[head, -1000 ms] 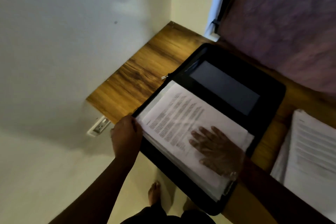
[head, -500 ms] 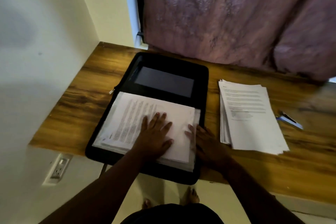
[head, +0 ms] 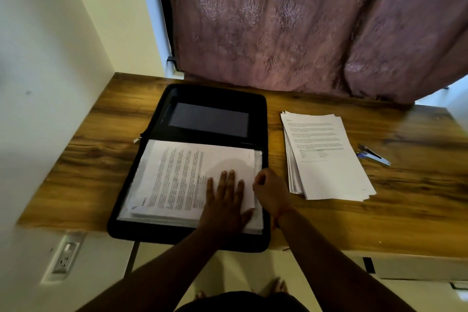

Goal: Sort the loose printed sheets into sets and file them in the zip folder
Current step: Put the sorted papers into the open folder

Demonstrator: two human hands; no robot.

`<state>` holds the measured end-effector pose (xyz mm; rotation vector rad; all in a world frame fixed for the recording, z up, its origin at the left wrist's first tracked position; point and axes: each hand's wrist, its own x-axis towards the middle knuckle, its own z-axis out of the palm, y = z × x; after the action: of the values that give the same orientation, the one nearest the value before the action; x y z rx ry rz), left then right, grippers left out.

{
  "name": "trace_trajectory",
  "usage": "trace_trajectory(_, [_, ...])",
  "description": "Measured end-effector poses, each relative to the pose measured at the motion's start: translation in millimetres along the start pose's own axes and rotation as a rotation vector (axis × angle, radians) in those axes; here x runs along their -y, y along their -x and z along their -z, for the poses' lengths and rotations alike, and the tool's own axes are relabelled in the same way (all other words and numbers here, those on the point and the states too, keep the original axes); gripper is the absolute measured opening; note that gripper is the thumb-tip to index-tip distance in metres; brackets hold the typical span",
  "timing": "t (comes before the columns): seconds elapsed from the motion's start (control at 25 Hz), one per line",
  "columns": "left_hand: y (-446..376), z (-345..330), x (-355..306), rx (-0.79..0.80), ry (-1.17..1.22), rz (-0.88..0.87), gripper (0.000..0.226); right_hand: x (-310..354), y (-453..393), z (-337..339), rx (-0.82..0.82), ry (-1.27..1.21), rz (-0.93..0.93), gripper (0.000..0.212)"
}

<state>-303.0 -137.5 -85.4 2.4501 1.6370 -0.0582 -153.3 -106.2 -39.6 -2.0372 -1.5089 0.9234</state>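
1. I stand at a wooden desk (head: 329, 223), looking down on it. Take my body as six o'clock and the far edge of the desk as twelve.
2. A black zip folder (head: 217, 94) lies open in front of me, slightly toward eleven o'clock, its near edge hanging over the desk's front edge.
3. The far half of the folder shows a dark rectangular pocket panel (head: 209, 119).
4. The near half holds a set of printed sheets (head: 177, 175), lying on clear plastic sleeves whose edges show around them. The text runs sideways to me.
5. My left hand (head: 224, 200) lies flat on the near right part of those sheets, fingers straight and slightly spread, pointing to twelve o'clock, pressing the paper down.
6. My right hand (head: 269, 191) sits just beside it at three o'clock, at the right edge of the sheets. Its fingers are curled; I cannot tell whether they pinch the paper edge or hold nothing.
7. At two o'clock, apart from the folder, a loose stack of printed sheets (head: 326, 157) rests on the desk, roughly fanned.
8. Farther toward three o'clock lies a small blue and silver object (head: 373, 154), too blurred to name.
9. A mauve patterned curtain (head: 304, 20) hangs behind the desk at twelve o'clock.
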Motion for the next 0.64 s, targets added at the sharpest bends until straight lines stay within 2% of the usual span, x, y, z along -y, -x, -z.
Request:
trace_trajectory(0.12, [-1.9,1.4,-9.1,0.010,-0.014,0.018,0.097,-1.3,-1.1,3.9,0.015,0.154,0.032,0.016])
trace_trajectory(0.2, [-3.1,0.2,-7.6,-0.002,-0.020,0.024,0.094,-8.4,-1.4,6.6,0.099,0.186,0.057,0.017])
trace_trajectory(0.32, [2.3,-1.2,-3.9,0.036,0.010,0.029,0.083,-16.0,-1.6,11.8,0.311,0.359,0.242,0.019])
trace_trajectory(0.4, [3.2,-3.5,-7.1,0.077,0.008,0.050,0.081,-19.2,-2.7,19.7,0.349,0.420,0.344,0.023])
trace_trajectory(0.48, [0.2,-2.9,-11.5,0.041,0.005,0.103,0.081,-24.0,-8.4,36.7,0.276,0.362,0.386,0.024])
trace_trajectory(0.56, [-8.5,1.7,-24.8,-0.001,0.037,0.164,0.074,-42.8,-24.2,68.5,0.106,0.261,0.386,0.021])
trace_trajectory(0.64, [-19.9,7.5,-42.1,-0.041,0.065,0.157,0.062,-72.5,-45.9,106.7,-0.095,0.174,0.306,0.019])
